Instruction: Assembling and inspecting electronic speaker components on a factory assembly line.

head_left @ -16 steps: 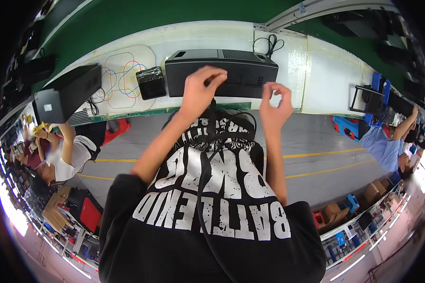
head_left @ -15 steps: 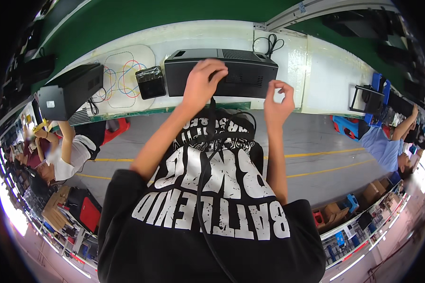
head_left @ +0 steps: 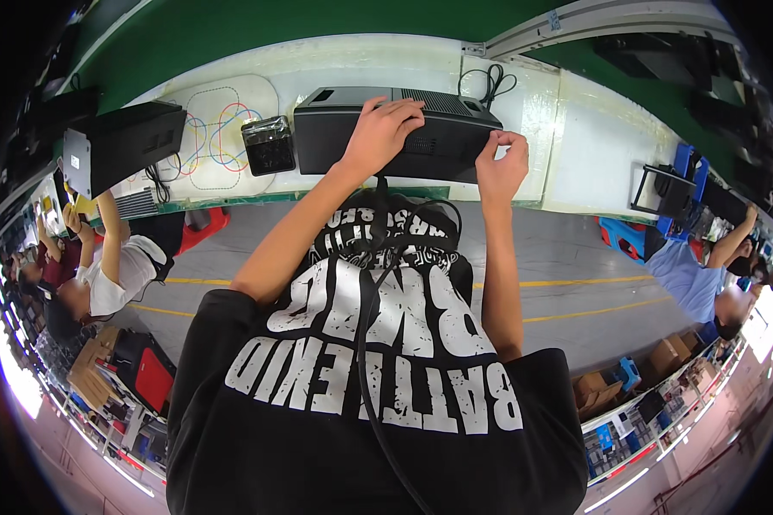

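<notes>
A long black case [head_left: 326, 142] with vent slots lies on the white bench in front of me. My left hand [head_left: 382, 136] rests over its near top edge, with the fingers stretched toward the vented top. At the case's right end, my right hand [head_left: 502, 167] holds thumb and forefinger pinched together by the corner. Whatever is between those fingertips, if anything, is too small to make out. Left of the case stands a small black box [head_left: 268, 146] with a shiny clear cover on top.
A coiled black cable [head_left: 491, 83] lies behind the case's right end. Another black case [head_left: 124, 146] stands on the left, where a co-worker in white [head_left: 124, 270] reaches up. A blue-shirted co-worker [head_left: 691, 270] is at the right. The bench edge [head_left: 275, 199] runs before me.
My right hand has come left and up to the case's right corner. My left hand has settled flatter over the top edge. The case has turned slightly, its right end nearer me.
</notes>
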### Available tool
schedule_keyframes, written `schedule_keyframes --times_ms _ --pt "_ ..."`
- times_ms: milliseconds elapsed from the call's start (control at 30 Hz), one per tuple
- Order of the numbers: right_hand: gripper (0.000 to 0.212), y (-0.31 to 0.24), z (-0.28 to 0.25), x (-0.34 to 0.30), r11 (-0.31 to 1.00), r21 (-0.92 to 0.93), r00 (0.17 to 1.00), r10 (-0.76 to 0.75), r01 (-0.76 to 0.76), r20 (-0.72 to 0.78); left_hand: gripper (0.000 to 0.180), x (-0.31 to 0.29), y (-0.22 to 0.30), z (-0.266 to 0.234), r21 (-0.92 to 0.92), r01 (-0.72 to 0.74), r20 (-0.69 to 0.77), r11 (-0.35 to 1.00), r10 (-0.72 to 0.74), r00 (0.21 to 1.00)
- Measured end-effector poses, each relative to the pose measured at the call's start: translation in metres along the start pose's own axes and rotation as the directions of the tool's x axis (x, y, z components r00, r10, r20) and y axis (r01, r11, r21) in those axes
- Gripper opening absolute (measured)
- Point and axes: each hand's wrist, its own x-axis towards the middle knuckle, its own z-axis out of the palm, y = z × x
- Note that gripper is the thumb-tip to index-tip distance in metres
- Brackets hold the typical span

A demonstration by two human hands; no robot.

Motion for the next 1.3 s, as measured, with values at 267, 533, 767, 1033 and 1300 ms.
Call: schedule_keyframes --times_ms 267,533,767,1033,1300 --pt "0.029 -0.013 0.003 0.005 0.885 0.213 0.910 0.409 -0.415 0.072 0.011 0.000 -0.003 -0.001 -0.013 0.020 0.002 1.000 -0.020 1.000" --pt "0.023 -0.005 -0.012 0.025 0.850 0.250 0.876 0.397 -0.464 0.274 0.011 0.002 -0.003 0.001 -0.020 0.007 -0.001 1.000 -0.007 1.000" --pt "0.012 0.009 -0.020 0.011 0.992 -0.047 0.986 -0.113 0.120 0.122 0.011 -0.001 -0.001 0.000 -0.036 0.007 -0.001 0.999 -0.007 1.000" --pt "0.005 0.002 -0.015 0.019 0.988 -0.136 0.977 -0.037 0.067 0.211 0.012 -0.001 -0.001 -0.001 -0.040 0.011 0.000 0.999 -0.011 1.000" --pt "0.011 0.001 -0.014 0.028 0.949 -0.193 0.894 0.302 -0.249 0.330 0.013 -0.002 -0.004 -0.001 -0.047 0.024 0.010 0.999 -0.023 1.000"
